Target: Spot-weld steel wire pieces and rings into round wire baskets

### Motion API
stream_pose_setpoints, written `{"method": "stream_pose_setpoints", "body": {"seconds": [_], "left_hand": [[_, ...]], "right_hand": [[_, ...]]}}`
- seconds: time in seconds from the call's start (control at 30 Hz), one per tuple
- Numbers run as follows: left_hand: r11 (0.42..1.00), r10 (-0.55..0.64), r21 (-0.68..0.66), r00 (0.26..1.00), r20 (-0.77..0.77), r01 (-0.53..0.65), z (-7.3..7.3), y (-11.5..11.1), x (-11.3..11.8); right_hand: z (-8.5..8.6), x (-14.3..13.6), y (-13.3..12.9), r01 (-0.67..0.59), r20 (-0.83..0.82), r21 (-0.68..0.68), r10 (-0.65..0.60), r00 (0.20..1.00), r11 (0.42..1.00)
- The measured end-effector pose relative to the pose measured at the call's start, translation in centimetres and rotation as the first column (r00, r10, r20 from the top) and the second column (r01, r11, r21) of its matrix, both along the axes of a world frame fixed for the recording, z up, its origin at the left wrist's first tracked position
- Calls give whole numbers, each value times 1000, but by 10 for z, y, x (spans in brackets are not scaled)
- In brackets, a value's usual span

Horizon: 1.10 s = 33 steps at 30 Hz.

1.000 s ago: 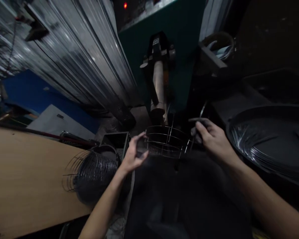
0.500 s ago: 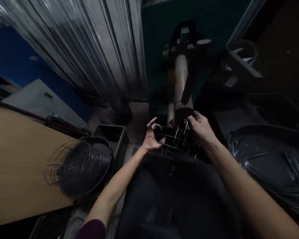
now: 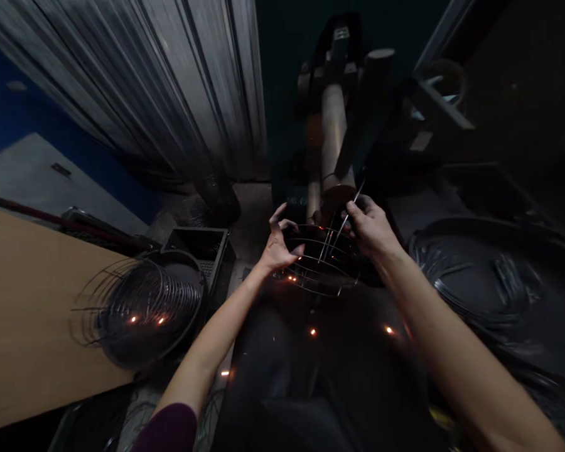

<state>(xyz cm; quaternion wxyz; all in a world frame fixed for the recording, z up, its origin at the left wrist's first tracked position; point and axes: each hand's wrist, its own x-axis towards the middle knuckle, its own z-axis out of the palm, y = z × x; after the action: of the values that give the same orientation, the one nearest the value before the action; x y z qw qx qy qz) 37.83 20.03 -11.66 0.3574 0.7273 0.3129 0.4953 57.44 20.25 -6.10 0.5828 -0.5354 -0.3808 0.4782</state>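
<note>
A round wire frame (image 3: pixel 317 260) of curved rings and short cross rods lies at the end of a welding machine's thick metal arm (image 3: pixel 334 132). My left hand (image 3: pixel 280 245) grips the frame's left side, with fingers curled over the upper ring and thumb at a lower one. In my right hand (image 3: pixel 371 226), a thin metal rod (image 3: pixel 346 216) is pinched between thumb and fingers, slanting down toward the frame. Orange sparks (image 3: pixel 292 278) fly near the left thumb and over the dark apron (image 3: pixel 320 370). The frame's far right portion is lost in shadow.
At left, a round dark tub (image 3: pixel 145 351) holds several wire rings (image 3: pixel 169 298) beside a wooden board (image 3: pixel 28 314). Behind it stands a dark crate (image 3: pixel 198 242). A wide dark tray (image 3: pixel 522 226) with wire pieces (image 3: pixel 471 307) lies at right. Corrugated metal sheeting (image 3: pixel 193 81) rises behind.
Bright orange sparks have appeared around the frame and apron. The rod in my right hand now shows above the fingers, slanted. My left hand keeps its hold; the whole view has shifted slightly.
</note>
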Motion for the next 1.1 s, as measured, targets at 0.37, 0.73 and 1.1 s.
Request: {"method": "stream_pose_setpoints", "body": {"seconds": [0.37,0.73,1.1], "left_hand": [[998,54,-28,997,55,-53,-2,-11,-7],[990,126,60,992,-23,-124,-10,-1,-20],[997,78,14,997,11,-78,-12,8,-23]], "right_hand": [[3,-3,4,-41,-48,11,42,998,999],[-5,-18,7,-65,-129,68,73,989,996],[-4,-23,14,-96,-39,14,96,995,995]]}}
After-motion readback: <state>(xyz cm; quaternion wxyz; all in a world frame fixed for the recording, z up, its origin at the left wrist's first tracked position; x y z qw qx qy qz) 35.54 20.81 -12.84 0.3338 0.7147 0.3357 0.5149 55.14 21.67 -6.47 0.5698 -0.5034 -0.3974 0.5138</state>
